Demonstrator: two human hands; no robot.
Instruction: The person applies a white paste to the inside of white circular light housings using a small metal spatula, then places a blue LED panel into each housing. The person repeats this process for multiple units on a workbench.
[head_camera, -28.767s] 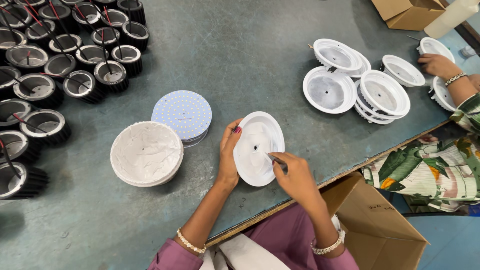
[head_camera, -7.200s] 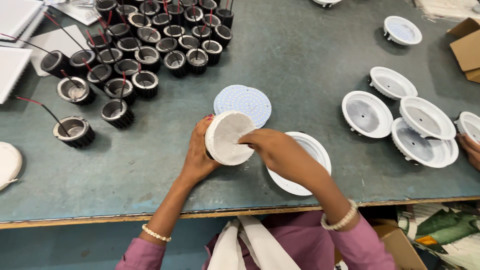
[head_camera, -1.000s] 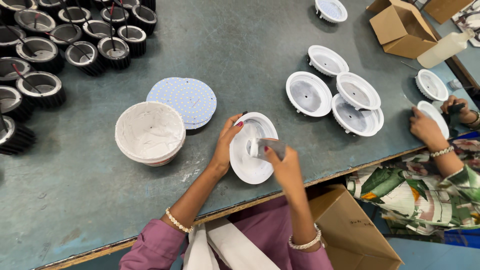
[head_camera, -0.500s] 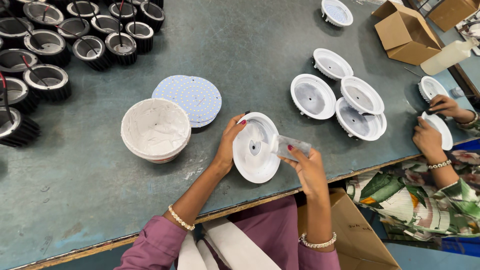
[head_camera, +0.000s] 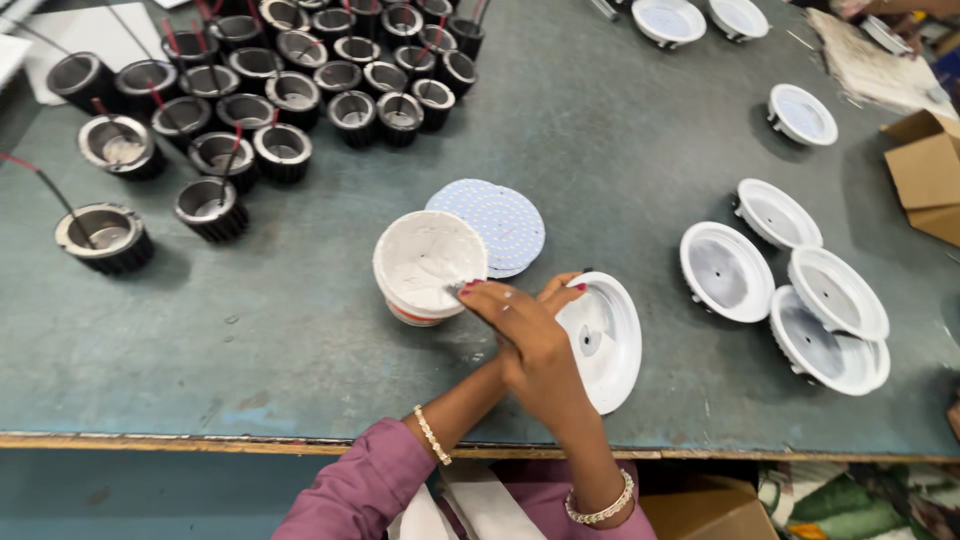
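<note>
Your right hand (head_camera: 530, 345) reaches into the white tub (head_camera: 430, 262) near the counter's (head_camera: 250, 330) front edge, fingers pinched on a small stick. Your left hand (head_camera: 560, 300) holds the white lamp shell (head_camera: 610, 345) beside it

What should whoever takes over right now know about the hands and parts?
Right hand: reaches across, grip shut on a small tool whose tip is at the rim of the open white paste tub.
Left hand: mostly hidden under the right; fingertips are on the rim of the white lamp housing, but the grip cannot be seen.
Parts: stack of round LED boards behind the tub, black heat sinks far left, more white housings to the right.
Done: tub open, housing in place at the table edge.
Left: the held housing has no board in it, and boards and heat sinks lie apart.
</note>
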